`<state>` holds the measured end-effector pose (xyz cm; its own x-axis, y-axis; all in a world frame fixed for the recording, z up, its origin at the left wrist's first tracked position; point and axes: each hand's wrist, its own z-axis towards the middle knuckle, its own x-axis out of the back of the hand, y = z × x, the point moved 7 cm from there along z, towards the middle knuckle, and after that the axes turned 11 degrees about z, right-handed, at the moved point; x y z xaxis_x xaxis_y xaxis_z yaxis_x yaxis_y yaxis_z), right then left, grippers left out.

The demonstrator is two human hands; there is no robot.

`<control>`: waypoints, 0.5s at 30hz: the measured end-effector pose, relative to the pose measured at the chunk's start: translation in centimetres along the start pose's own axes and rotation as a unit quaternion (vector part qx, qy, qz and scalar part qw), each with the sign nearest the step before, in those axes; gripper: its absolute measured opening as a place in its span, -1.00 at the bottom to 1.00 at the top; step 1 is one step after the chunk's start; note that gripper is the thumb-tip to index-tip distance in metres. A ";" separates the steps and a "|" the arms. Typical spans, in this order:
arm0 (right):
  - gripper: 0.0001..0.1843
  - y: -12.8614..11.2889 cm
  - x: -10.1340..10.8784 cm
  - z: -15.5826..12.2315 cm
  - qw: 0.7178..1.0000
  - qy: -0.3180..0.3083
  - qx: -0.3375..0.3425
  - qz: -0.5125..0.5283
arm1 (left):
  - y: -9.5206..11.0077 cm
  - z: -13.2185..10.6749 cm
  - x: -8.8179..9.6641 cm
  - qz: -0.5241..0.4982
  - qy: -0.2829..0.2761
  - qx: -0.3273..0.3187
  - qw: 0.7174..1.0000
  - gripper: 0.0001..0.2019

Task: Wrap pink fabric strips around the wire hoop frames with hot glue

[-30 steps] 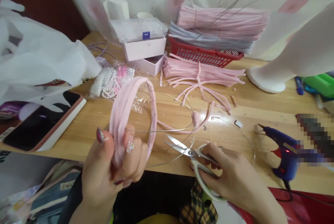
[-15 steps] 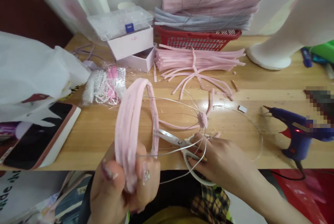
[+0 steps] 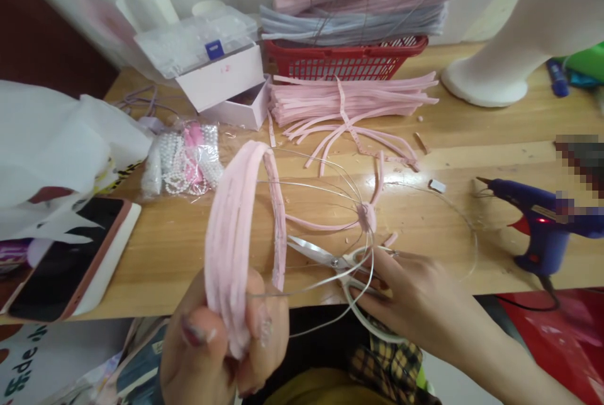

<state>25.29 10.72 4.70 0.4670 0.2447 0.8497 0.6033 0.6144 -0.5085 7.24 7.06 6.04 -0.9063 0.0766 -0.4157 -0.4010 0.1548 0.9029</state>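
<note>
My left hand [image 3: 226, 336] is closed round the lower end of a curved pink fuzzy band [image 3: 231, 235], made of several chenille strips side by side. Thin silvery wires [image 3: 321, 188] run from the band to a small pink fuzzy knot [image 3: 366, 217], from which a pink chenille stem [image 3: 325, 225] also extends. My right hand [image 3: 401, 285] grips the handles of white-handled scissors [image 3: 314, 251], fingers in the loops. Their blades point left, the tips just right of the band's inner edge, and look nearly closed. Some wires cross in front of the scissors.
A blue glue gun [image 3: 542, 222] with a red light lies right. Behind are a pink chenille bundle [image 3: 353, 100], a red basket [image 3: 349, 62], white boxes [image 3: 224, 75] and a white stand [image 3: 486, 84]. Bagged pearl beads [image 3: 184, 156] and a phone [image 3: 70, 254] lie left.
The scissors and my right hand have shifted slightly right, and the blade tips have drawn back from the band's edge. My left hand keeps its hold on the band. The camera view has shifted slightly.
</note>
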 end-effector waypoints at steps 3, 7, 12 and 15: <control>-0.87 2.2 0.4 -2.0 0.996 -0.040 -0.056 0.062 | 1.8 0.5 0.2 -0.006 -0.011 -0.091 0.996 -0.60; -0.81 5.0 2.2 -3.5 0.988 -0.001 -0.127 0.082 | 3.0 1.8 1.3 -0.064 0.020 -0.111 0.992 -0.62; -0.78 4.9 1.7 -1.4 0.969 -0.049 -0.164 0.177 | 3.2 2.1 0.8 -0.063 -0.155 -0.074 0.983 -0.62; -0.81 4.3 1.2 -0.4 0.968 -0.059 -0.162 0.183 | 3.5 1.2 2.7 -0.074 -0.115 -0.068 0.988 -0.72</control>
<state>28.68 13.34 3.46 0.6221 0.4979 0.6042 0.5908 0.2078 -0.7796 3.54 9.01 7.95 -0.7885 0.2868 -0.5441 -0.5555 0.0476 0.8302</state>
